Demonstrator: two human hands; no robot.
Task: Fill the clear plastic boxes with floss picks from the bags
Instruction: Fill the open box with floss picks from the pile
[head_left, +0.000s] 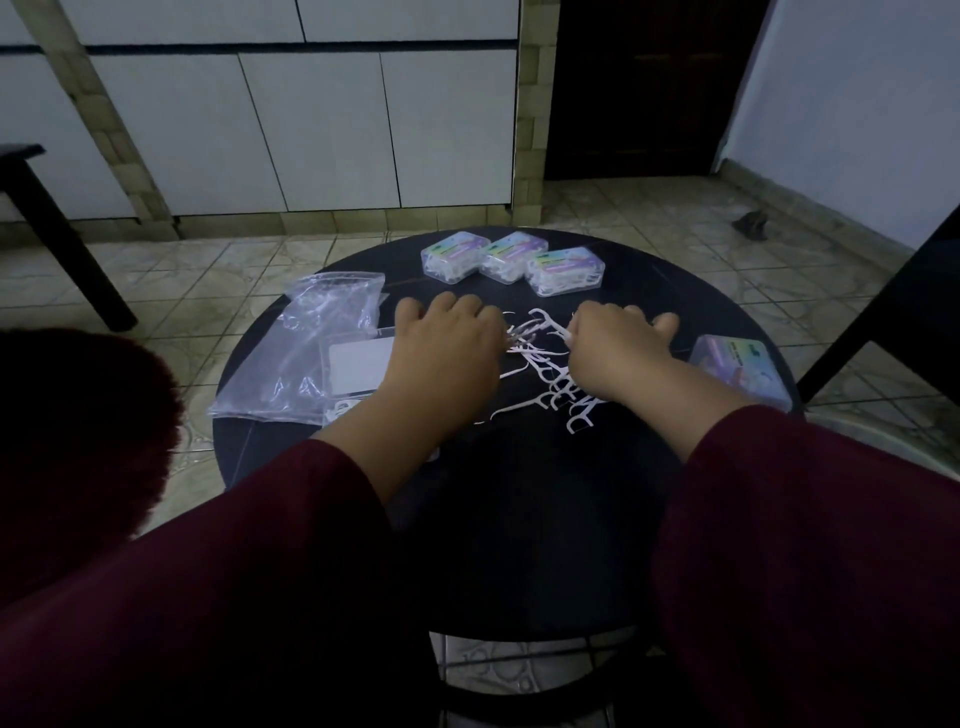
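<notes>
We work at a round black table (322, 457) with a loose heap of white picks (540, 364) at its centre. Our left hand (447, 343) sits at the heap's 9 o'clock edge, fingers curled down onto the picks; our right hand (618, 348) sits at 3 o'clock, curled the same way. Both seem to pinch picks at the fingertips, though the dim light and the knuckles hide the actual grip.

Three filled boxes (511, 260) stand in a row at 12 o'clock, closed. A fourth box (740, 369) lies at 3 o'clock, just beside the right wrist and near the table's rim. The bags (311, 343) lie at 9 o'clock, with a clear lid or open box (358, 369) resting on them.

The risks we judge from here: the picks hook into each other, so lifting a pinch may drag a tangle and flick strays off the table. A sweep of the right forearm could knock the fourth box over the rim. Our left wrist could also catch the slippery bags.
</notes>
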